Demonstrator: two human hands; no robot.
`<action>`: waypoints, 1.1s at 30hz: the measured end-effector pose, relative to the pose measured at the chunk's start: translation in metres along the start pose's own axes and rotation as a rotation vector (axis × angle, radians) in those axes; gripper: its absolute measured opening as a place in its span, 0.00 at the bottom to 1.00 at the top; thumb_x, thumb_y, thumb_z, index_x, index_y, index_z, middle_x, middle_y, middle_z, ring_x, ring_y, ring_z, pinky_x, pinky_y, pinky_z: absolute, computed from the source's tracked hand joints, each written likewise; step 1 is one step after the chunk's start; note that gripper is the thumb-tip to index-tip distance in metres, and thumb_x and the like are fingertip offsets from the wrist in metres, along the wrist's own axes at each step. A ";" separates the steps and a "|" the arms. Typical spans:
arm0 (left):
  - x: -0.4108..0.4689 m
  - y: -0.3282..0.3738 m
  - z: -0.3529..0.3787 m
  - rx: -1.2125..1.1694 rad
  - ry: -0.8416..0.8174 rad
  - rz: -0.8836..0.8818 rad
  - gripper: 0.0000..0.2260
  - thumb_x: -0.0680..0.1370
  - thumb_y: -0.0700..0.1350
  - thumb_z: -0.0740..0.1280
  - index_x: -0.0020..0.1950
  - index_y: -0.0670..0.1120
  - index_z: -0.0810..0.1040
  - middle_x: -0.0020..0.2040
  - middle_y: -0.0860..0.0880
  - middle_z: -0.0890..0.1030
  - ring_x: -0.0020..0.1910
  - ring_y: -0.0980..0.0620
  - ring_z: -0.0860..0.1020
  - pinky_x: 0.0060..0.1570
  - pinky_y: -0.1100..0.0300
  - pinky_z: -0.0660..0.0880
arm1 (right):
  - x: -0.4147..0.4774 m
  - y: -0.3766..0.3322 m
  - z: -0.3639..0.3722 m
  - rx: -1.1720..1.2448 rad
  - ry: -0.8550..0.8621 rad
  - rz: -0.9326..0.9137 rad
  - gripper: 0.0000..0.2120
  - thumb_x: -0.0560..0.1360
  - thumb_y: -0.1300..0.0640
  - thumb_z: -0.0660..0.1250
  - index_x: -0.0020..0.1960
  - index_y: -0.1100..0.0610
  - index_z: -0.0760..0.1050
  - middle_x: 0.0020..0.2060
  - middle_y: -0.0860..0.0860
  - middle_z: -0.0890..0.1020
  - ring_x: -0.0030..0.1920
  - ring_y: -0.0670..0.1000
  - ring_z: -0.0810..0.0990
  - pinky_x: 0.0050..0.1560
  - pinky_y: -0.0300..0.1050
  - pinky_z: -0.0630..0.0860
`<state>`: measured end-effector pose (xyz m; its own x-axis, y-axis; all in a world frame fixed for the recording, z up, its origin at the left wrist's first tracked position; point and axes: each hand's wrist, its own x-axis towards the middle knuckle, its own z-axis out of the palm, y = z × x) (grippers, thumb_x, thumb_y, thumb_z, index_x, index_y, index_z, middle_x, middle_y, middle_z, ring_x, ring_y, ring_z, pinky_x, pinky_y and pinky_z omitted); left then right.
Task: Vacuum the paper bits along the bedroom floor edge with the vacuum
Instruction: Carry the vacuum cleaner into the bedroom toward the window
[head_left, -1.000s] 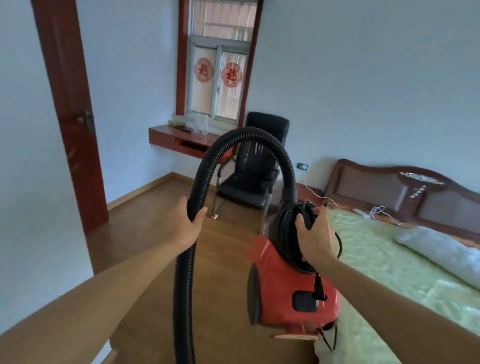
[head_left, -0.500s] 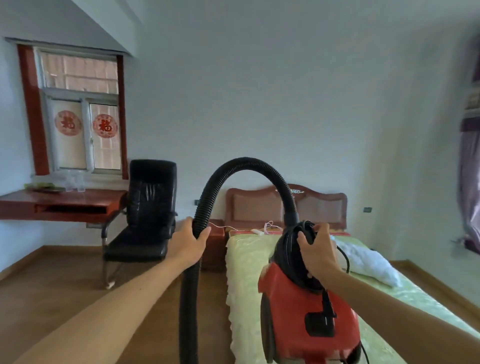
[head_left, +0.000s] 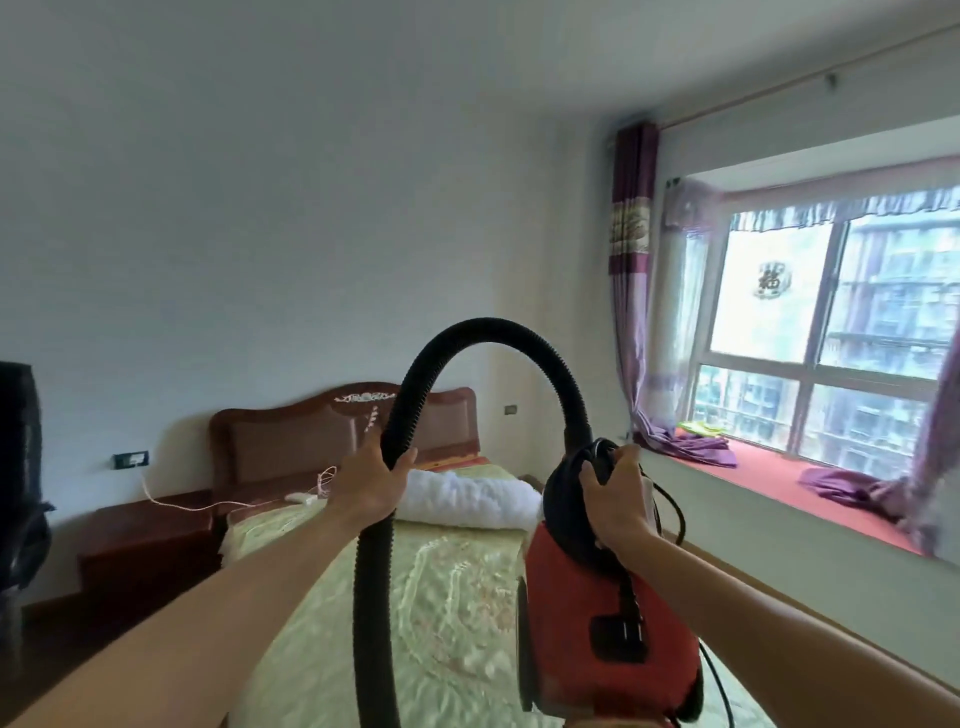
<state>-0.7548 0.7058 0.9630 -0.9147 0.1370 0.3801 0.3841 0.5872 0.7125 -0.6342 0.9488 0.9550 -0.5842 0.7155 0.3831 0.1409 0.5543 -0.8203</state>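
Hands apart, both full: left hand (head_left: 371, 483) curled round black hose (head_left: 498, 335), right hand (head_left: 610, 499) clamped on top handle of red vacuum (head_left: 582, 623), carried above bed (head_left: 441, 597) beneath. Carry-in step, by the look; no paper bits or floor edge visible. Next: set down, plug in, lower hose end.

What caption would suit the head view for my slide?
The left hand holds the black hose, the right hand grips the red vacuum, bed ahead.
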 end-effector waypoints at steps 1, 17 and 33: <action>0.004 0.011 0.014 -0.019 -0.020 0.014 0.23 0.81 0.55 0.64 0.73 0.48 0.66 0.58 0.44 0.80 0.56 0.41 0.80 0.50 0.55 0.73 | 0.007 0.009 -0.013 -0.005 0.029 0.011 0.13 0.80 0.52 0.63 0.57 0.57 0.63 0.44 0.57 0.77 0.39 0.59 0.79 0.21 0.47 0.74; 0.071 0.161 0.240 -0.163 -0.324 0.272 0.14 0.80 0.58 0.63 0.55 0.50 0.67 0.45 0.46 0.79 0.44 0.42 0.79 0.46 0.52 0.75 | 0.114 0.133 -0.158 -0.230 0.368 0.154 0.24 0.81 0.52 0.63 0.71 0.62 0.59 0.54 0.58 0.77 0.47 0.57 0.78 0.36 0.56 0.80; 0.142 0.317 0.448 -0.291 -0.516 0.521 0.14 0.80 0.56 0.64 0.55 0.46 0.69 0.39 0.48 0.76 0.41 0.42 0.79 0.45 0.51 0.75 | 0.235 0.234 -0.271 -0.295 0.673 0.206 0.16 0.80 0.53 0.65 0.61 0.61 0.65 0.38 0.44 0.70 0.43 0.57 0.78 0.41 0.61 0.82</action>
<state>-0.8189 1.2688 0.9785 -0.5235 0.7318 0.4364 0.7314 0.1234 0.6706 -0.5221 1.3614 0.9679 0.0773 0.8693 0.4882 0.4574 0.4042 -0.7921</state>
